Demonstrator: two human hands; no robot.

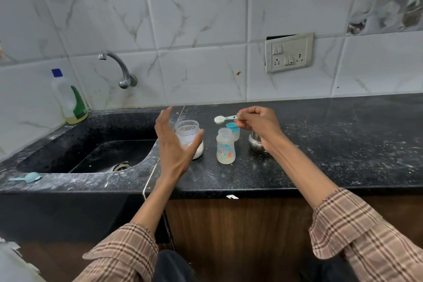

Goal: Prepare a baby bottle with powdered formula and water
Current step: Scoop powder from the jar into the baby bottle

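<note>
In the head view, the baby bottle [225, 149] is standing upright and uncapped on the black countertop [320, 144], and everything else is placing itself around it. Some pale liquid or powder is sitting in its lower part; which one, I cannot tell. Just behind the bottle, a blue-rimmed cap [234, 129] is resting on the counter. Above the bottle and slightly behind its mouth, a small teal scoop [223, 119] is hovering, its bowl heaped with white powder. The right hand [258, 123] is pinching the scoop's handle between thumb and fingertips, the other fingers curling in. To the right of the bottle, partly hidden under that wrist, a steel cup [256, 143] is standing. To the left of the bottle, an open clear jar [189, 138] holding white powder at its bottom is standing near the sink's edge. The left hand [174, 142] is spreading open in front of the jar, fingers straight and thumb out, grasping nothing; whether it is touching the jar, I cannot tell. Farther left of the bottle, the sink [87, 158] is lying sunk in the counter, with a second light-blue scoop [28, 177] lying on its near rim and a dish-soap bottle [68, 98] standing at its far corner. A curved tap [119, 68] is sticking out from the tiled wall above.
</note>
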